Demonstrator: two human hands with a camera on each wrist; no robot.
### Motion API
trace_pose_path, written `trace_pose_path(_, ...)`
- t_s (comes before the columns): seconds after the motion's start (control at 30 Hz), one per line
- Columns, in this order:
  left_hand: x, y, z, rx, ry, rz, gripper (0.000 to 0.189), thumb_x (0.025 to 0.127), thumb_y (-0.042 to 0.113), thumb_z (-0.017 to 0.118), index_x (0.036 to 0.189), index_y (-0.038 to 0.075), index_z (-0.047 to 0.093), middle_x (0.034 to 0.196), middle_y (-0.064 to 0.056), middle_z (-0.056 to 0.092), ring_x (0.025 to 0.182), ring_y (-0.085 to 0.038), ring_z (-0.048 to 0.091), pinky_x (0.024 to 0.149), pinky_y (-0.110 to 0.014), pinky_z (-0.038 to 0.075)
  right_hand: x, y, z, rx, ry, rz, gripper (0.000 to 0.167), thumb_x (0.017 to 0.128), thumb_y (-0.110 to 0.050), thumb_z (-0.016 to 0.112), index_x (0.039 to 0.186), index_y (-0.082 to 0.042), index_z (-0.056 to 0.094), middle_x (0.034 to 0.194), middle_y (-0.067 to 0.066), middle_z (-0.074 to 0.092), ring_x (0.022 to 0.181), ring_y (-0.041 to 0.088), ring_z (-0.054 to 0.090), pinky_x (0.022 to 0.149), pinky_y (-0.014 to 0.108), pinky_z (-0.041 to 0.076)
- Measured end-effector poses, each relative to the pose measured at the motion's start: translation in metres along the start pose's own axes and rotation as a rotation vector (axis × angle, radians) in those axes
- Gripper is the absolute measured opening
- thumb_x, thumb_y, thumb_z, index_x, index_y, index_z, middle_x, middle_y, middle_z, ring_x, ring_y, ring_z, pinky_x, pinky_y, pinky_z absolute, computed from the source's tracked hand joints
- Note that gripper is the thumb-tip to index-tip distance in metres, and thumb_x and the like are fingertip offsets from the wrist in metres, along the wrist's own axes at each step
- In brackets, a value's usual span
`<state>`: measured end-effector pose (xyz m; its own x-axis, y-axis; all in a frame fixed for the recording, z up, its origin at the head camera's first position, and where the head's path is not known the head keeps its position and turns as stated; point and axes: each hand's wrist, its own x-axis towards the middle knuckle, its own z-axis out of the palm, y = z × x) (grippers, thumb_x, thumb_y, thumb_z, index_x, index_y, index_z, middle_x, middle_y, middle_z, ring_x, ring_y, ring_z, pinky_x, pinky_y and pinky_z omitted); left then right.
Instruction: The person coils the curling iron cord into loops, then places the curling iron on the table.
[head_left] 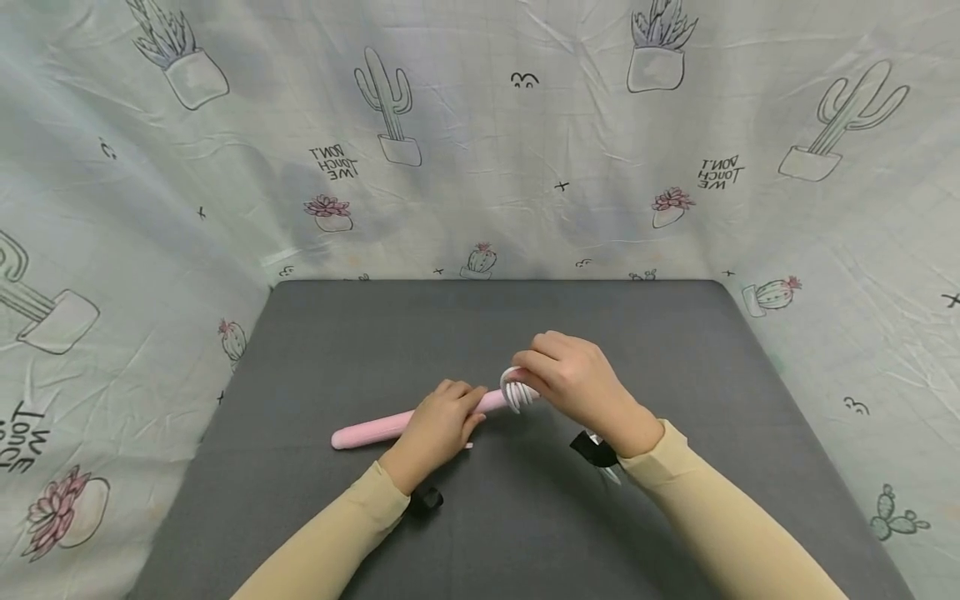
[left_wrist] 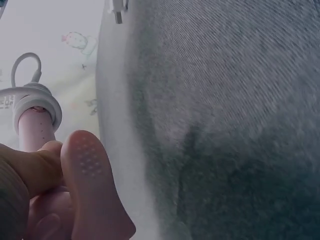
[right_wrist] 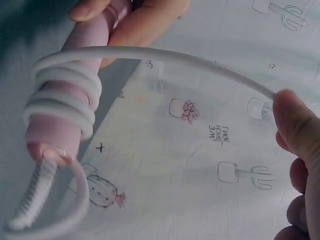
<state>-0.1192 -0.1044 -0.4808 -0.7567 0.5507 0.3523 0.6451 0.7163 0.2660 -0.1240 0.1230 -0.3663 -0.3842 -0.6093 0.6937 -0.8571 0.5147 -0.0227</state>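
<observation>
A pink curling iron [head_left: 372,431] lies slantwise in front of me, its rounded tip toward the left. My left hand [head_left: 437,421] grips it around the middle, beside the dotted thumb lever [left_wrist: 89,165]. Several loops of white cord [right_wrist: 62,105] circle the handle end, close to the ribbed sleeve where the cord comes out. Between thumb and fingers, my right hand [head_left: 573,379] pinches the cord and holds a stretch of it taut away from the handle. The cord's plug [left_wrist: 117,9] shows at the top of the left wrist view.
A dark grey table [head_left: 360,333] lies under both hands. Behind it and at its sides hangs a pale curtain [head_left: 465,100] printed with cacti. Black wrist-worn devices sit at the left wrist [head_left: 427,500] and the right wrist [head_left: 595,448].
</observation>
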Motion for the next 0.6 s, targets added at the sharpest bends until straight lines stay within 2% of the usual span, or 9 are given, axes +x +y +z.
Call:
trace_pose_path(0.3, 0.005, -0.002, -0.009, -0.019, 0.020, -0.105, 0.039, 0.089, 0.021, 0.072, 0.123, 0.005, 0.064, 0.100, -0.007, 0.064, 0.089, -0.026, 0.057, 0.071, -0.039, 0.052, 0.005, -0.010, 0.014, -0.022, 0.102, -0.090, 0.016, 0.085, -0.022, 0.075, 0.085, -0.008, 0.068, 0.071, -0.001, 0.048, 0.055, 0.012, 0.041, 0.047, 0.021, 0.037)
trace_pose_path(0.4, 0.004, 0.001, -0.008, -0.018, -0.005, -0.078, 0.037, 0.089, 0.020, 0.072, 0.121, 0.005, 0.065, 0.099, -0.006, 0.064, 0.089, -0.025, 0.057, 0.072, -0.038, 0.052, 0.006, -0.007, 0.013, -0.020, 0.109, -0.068, 0.014, 0.086, -0.021, 0.075, 0.084, -0.009, 0.069, 0.071, -0.001, 0.048, 0.055, 0.012, 0.042, 0.047, 0.022, 0.037)
trace_pose_path(0.6, 0.000, 0.007, 0.000, -0.018, -0.100, 0.043, 0.036, 0.090, 0.024, 0.070, 0.122, 0.008, 0.065, 0.105, -0.004, 0.064, 0.094, -0.021, 0.057, 0.080, -0.035, 0.051, 0.000, 0.015, 0.011, -0.017, 0.096, 0.043, 0.018, 0.079, -0.024, 0.079, 0.084, -0.010, 0.070, 0.071, -0.001, 0.051, 0.056, 0.012, 0.046, 0.050, 0.026, 0.043)
